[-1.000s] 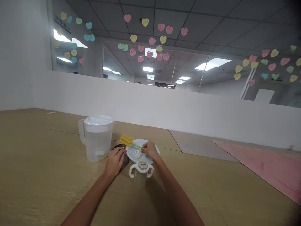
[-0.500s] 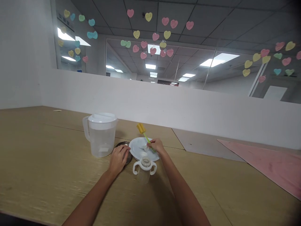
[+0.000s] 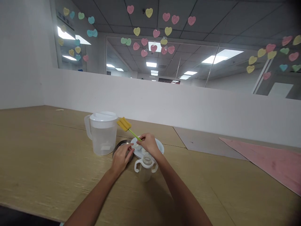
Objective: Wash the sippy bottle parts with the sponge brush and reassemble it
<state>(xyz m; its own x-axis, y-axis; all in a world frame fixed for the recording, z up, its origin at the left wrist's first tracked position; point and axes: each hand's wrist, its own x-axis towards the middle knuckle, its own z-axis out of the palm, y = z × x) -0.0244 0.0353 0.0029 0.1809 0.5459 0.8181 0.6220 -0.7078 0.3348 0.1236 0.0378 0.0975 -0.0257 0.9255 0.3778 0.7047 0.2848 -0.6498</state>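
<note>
My right hand (image 3: 148, 143) is closed over the white plate (image 3: 161, 146), holding the green handle of a brush with a yellow sponge head (image 3: 124, 124). A small clear piece (image 3: 136, 146) is at its fingertips. My left hand (image 3: 121, 156) reaches over the metal bowl (image 3: 117, 150), thumb and fingers apart, its fingertips near the clear piece; whether they touch it I cannot tell. In front of the plate stands an open clear bottle (image 3: 145, 173) with a white two-handled collar. Part of the plate is hidden by my right hand.
A lidded translucent pitcher (image 3: 103, 135) stands left of the bowl, close to my left hand. To the right lie a grey sheet (image 3: 204, 142) and a pink sheet (image 3: 265, 160). A white partition (image 3: 141, 100) with glass above closes off the back.
My right hand has moved left across the plate with the brush, whose sponge head now leans toward the pitcher. The clear piece has moved left, close to my left fingertips.
</note>
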